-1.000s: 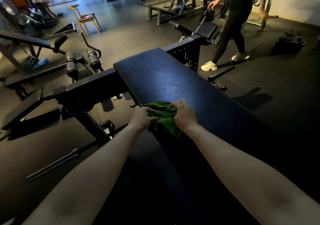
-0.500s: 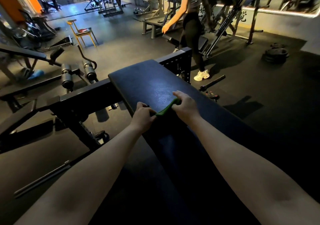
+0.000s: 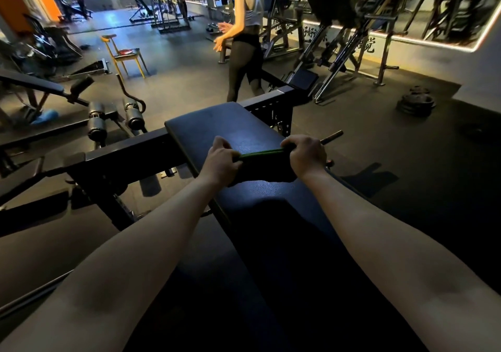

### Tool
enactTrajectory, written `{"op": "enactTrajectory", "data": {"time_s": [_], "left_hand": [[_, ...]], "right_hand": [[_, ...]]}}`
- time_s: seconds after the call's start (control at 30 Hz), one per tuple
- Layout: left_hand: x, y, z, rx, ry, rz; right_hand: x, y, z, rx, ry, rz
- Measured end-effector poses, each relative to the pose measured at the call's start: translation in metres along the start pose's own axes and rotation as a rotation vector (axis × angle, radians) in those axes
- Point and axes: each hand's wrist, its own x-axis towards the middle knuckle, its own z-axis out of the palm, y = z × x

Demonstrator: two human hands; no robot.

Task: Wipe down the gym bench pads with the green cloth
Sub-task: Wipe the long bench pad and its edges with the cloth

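Observation:
A long dark blue bench pad (image 3: 217,124) stretches away from me down the middle of the view. The green cloth (image 3: 261,162) is stretched taut between my hands above the pad, its top edge lit green and the rest hanging in shadow. My left hand (image 3: 221,159) grips the cloth's left end near the pad's left edge. My right hand (image 3: 305,155) grips the right end near the pad's right edge. Both forearms reach forward over the near part of the pad.
The bench's black steel frame (image 3: 130,148) runs off to the left, with roller pads (image 3: 97,124) behind it. A person (image 3: 244,40) walks just beyond the bench's far end. A yellow chair (image 3: 124,53), weight plates (image 3: 416,102) and a loose bar (image 3: 332,136) stand on the dark floor.
My hands have moved apart and pulled the bunched cloth into a taut strip. My view has lifted. The person has walked from the right to behind the bench's far end.

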Motion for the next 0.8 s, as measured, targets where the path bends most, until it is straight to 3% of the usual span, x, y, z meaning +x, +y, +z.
{"op": "enactTrajectory", "data": {"time_s": [0.23, 0.4, 0.5, 0.8], "left_hand": [[0.010, 0.002, -0.008, 0.081, -0.065, 0.002], [0.006, 0.001, -0.006, -0.072, -0.015, -0.045], [0.004, -0.001, -0.005, -0.092, -0.031, -0.053], [0.002, 0.000, -0.018, -0.055, -0.178, 0.001]], "right_hand": [[0.009, 0.006, 0.000, 0.150, -0.129, -0.044], [0.009, 0.005, 0.004, 0.299, -0.192, 0.110], [0.007, 0.007, 0.005, 0.210, -0.269, 0.079], [0.001, 0.005, 0.009, 0.014, -0.151, -0.121]]}}
